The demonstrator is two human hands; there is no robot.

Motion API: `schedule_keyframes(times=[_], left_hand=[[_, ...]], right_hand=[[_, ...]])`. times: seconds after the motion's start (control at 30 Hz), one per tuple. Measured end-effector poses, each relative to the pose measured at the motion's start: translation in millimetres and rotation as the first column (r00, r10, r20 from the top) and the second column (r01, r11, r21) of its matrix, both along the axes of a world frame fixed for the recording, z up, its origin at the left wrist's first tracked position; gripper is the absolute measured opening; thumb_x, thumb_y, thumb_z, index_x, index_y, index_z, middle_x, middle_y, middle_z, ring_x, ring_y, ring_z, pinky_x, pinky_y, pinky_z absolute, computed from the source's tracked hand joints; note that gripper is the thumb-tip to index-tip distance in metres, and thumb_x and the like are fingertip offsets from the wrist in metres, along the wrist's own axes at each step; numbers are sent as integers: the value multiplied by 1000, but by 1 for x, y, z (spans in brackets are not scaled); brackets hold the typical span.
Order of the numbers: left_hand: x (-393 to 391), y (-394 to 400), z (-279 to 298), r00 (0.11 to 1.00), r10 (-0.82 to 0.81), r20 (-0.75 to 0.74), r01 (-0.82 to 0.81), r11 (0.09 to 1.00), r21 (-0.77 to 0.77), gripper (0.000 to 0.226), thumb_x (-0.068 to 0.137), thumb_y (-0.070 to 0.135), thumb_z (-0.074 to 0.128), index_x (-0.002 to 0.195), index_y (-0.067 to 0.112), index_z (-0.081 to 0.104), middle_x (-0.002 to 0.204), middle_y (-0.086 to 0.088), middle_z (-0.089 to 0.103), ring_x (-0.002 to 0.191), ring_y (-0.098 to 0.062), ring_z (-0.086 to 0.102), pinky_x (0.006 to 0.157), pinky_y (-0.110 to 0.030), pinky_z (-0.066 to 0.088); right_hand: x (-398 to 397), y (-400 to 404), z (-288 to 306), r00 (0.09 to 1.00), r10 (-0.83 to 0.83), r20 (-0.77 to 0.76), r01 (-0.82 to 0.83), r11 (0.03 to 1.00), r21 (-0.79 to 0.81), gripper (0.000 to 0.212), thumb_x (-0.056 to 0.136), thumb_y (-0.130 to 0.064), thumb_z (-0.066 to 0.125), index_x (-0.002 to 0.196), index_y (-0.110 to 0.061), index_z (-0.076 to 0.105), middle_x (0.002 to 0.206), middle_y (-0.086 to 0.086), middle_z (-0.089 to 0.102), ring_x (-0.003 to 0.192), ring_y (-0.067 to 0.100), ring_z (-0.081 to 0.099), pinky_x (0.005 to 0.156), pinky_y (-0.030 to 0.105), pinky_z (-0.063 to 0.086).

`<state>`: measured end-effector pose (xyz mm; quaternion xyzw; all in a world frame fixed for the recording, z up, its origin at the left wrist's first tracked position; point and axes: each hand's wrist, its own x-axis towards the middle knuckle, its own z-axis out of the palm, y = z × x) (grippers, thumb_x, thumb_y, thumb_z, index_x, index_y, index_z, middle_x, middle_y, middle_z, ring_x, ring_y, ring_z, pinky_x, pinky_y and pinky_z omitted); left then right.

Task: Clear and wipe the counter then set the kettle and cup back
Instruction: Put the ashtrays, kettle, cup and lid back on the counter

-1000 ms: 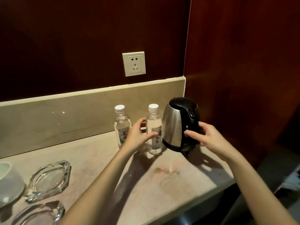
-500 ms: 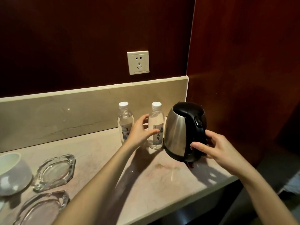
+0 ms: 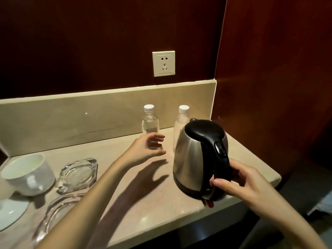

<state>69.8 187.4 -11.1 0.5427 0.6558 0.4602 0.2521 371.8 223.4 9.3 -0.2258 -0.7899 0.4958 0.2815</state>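
A steel kettle (image 3: 190,159) with a black lid and handle hangs tilted just above the right end of the beige counter (image 3: 143,203). My right hand (image 3: 239,184) grips its black handle from the right. My left hand (image 3: 147,150) hovers with loosely spread fingers in front of the left water bottle (image 3: 150,123), holding nothing. A white cup (image 3: 28,175) stands at the far left of the counter, next to a white saucer (image 3: 10,212).
A second water bottle (image 3: 180,123) stands behind the kettle near the back wall. Two glass ashtrays (image 3: 79,175) (image 3: 53,214) lie left of centre. A wall socket (image 3: 163,63) sits above the backsplash. A dark wood panel closes the right side.
My right hand has carried the kettle nearer and lower, towards the counter's front right. My left hand has let go of the right bottle and drawn back to the left.
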Motion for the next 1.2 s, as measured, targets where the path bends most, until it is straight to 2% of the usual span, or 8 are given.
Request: schedule_keyframes(times=[0.17,0.37,0.63,0.73,0.83,0.93,1.1,1.2], left_hand=[[-23,-42,3,996,17,-88,-21,999,-44,47,76,5,77,119,14,58,111,1,66,102,-9,65,89,-28,54],[-54,-99,1,988,131,-76,-138,986,-90,46,77,6,76,117,18,58,111,0,65,103,-10,64,90,-28,52],[-89,-166,1,957,261,-123,-279,948,-157,40,78,10,76,115,17,61,112,1,67,103,-6,63,86,-17,49],[-91,-182,2,956,280,-84,-290,945,-150,36,79,7,75,105,28,60,106,10,66,101,-3,63,81,-14,50],[-89,-189,1,955,291,-64,-297,943,-151,38,79,5,73,112,20,61,108,6,66,102,-5,63,81,-15,52],[-86,-190,-3,960,277,-49,-281,944,-176,42,78,8,76,116,17,61,112,1,67,103,-9,65,88,-22,53],[-78,-177,-8,967,252,-21,-252,949,-189,44,76,6,77,116,14,62,114,-5,65,103,-12,65,88,-26,54],[-69,-168,-5,969,227,-97,-243,948,-207,42,69,21,79,109,22,66,109,-2,68,99,-12,67,87,-28,55]], right_hand=[[-22,-35,-1,995,102,-4,-102,995,-23,35,69,-51,69,99,-33,69,98,-3,72,97,9,67,85,24,53],[-72,-49,-6,984,178,-9,-178,984,-2,33,80,-38,73,108,-22,67,101,-2,72,99,13,67,88,42,54],[-153,-55,-4,956,294,-14,-293,956,18,25,82,-27,69,105,-18,65,87,-11,70,84,2,65,68,16,47],[-179,-53,-4,952,307,-13,-307,952,18,19,85,-24,69,102,-18,65,90,1,70,87,14,66,70,24,49],[-199,-48,-5,953,301,-9,-301,953,22,18,85,-26,70,100,-18,64,91,9,69,87,24,65,70,31,49],[-213,-43,-6,957,289,-17,-289,957,23,23,84,-27,70,103,-16,64,93,10,68,89,25,65,68,31,51],[-227,-38,-5,962,274,10,-275,961,43,27,83,-32,71,105,-18,63,96,3,70,94,18,67,82,46,57],[-227,-34,-6,958,285,26,-286,956,69,27,81,-37,71,101,-20,65,92,-2,70,90,14,68,80,41,58]])
